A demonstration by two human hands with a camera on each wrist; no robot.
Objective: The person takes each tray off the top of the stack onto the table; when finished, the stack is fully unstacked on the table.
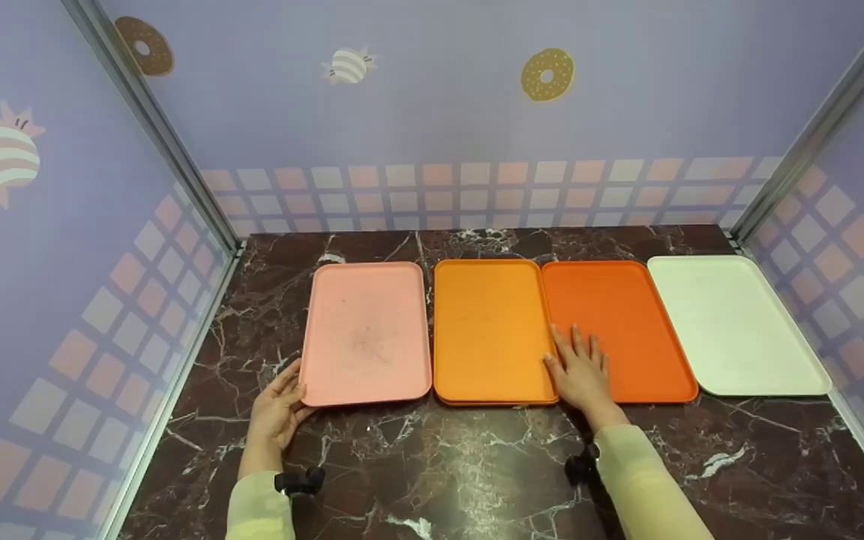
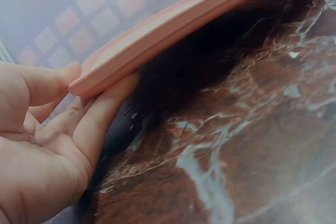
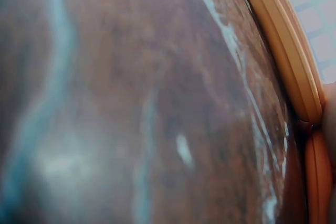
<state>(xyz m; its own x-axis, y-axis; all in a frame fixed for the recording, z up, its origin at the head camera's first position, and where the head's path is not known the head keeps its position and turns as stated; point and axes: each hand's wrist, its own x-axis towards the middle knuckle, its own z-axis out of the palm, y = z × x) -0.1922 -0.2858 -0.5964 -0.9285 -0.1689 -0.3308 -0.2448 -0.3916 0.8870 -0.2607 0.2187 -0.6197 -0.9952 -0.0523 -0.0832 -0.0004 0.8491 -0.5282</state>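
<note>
My left hand (image 1: 278,409) grips the near left corner of a pink tray (image 1: 364,330), thumb on the rim and fingers underneath. In the left wrist view, the held corner of the pink tray (image 2: 152,35) is raised off the tabletop and the tray slopes. The right hand (image 1: 583,375) rests with spread fingers at the seam between a yellow-orange tray (image 1: 492,330) and a red-orange tray (image 1: 612,315). A second rim shows under the yellow-orange tray's near edge, so it appears stacked. Only a sliver of the right hand enters the right wrist view.
A pale green tray (image 1: 736,326) lies at the right end of the row, beside the red-orange one. The trays lie on a dark marbled tabletop (image 1: 432,472). Purple patterned panels (image 1: 432,112) enclose the back and both sides.
</note>
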